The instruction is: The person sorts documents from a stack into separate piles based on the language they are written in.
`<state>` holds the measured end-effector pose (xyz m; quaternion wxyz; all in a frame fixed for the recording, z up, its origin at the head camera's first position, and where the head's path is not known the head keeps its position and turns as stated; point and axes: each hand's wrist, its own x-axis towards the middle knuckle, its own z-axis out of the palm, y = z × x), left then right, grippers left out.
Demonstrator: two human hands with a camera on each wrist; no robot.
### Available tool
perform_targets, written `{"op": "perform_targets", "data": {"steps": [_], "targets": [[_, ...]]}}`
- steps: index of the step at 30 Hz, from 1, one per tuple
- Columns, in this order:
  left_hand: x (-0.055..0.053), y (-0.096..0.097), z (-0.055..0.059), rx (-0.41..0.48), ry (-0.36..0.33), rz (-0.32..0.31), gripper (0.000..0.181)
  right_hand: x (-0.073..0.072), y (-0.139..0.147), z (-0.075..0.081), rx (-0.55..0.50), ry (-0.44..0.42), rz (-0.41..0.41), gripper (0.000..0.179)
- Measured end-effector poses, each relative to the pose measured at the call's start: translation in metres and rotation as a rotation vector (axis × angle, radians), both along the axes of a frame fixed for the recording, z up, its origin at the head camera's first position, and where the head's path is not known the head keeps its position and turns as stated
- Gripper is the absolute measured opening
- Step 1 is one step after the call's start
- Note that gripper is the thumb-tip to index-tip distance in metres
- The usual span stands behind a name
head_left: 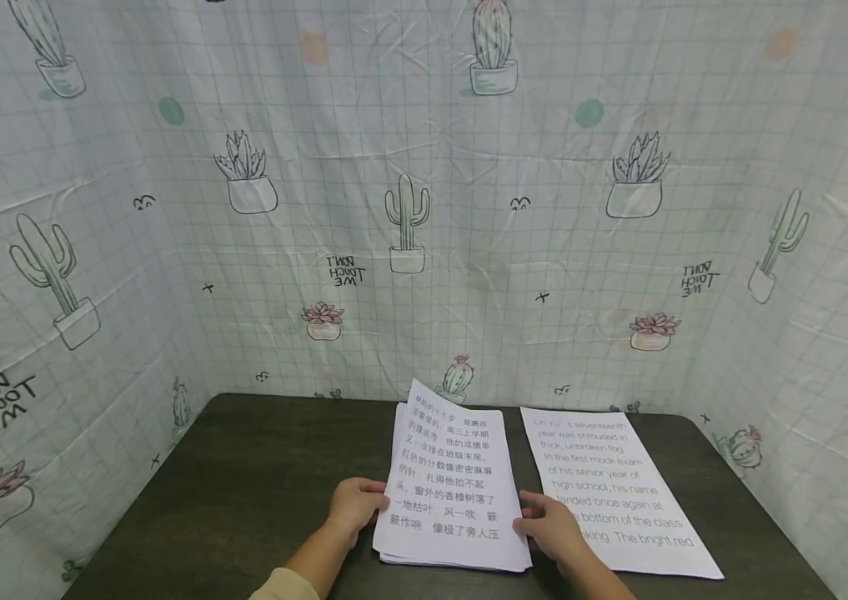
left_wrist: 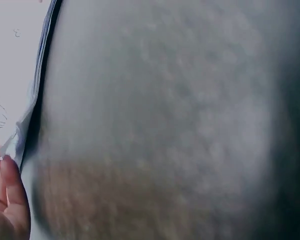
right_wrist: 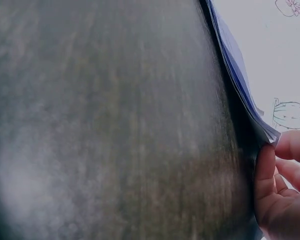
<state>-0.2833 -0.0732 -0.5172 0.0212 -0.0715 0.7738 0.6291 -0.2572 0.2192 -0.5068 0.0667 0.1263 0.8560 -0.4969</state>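
Note:
A stack of white paper sheets (head_left: 442, 500) printed with large Chinese text is held between both hands, low in the head view. Its top sheet sits slightly askew, one corner sticking up at the back. My left hand (head_left: 352, 508) pinches the stack's left side between thumb and fingers; the left wrist view shows the fingertips (left_wrist: 10, 175) on the paper edge. On the opposite side, my right hand (head_left: 549, 525) pinches the right edge, where the right wrist view shows several layered sheets (right_wrist: 237, 65) bending in at the fingers (right_wrist: 265, 167).
A page with large English text (head_left: 604, 475) lies to the right on the dark wooden table (head_left: 243, 492), its lower left part behind my right hand. A pale curtain (head_left: 454, 133) printed with potted cacti surrounds the table at the back and sides.

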Motion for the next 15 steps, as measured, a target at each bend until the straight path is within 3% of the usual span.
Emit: {"op": "perform_targets", "data": {"steps": [5,11,15], "targets": [[-0.0020,0.0011,-0.0019,0.015,-0.009,-0.023,0.029,0.0009,-0.0004,0.0005,-0.006,-0.004,-0.005,0.062],[-0.0037,0.0010,-0.0032,0.203,-0.095,-0.136,0.041,0.0024,0.0012,0.0015,-0.027,-0.012,-0.015,0.058],[-0.0043,0.0010,-0.0037,0.303,-0.094,-0.173,0.047,0.0036,0.0036,0.0034,-0.033,-0.006,-0.016,0.055]]}}
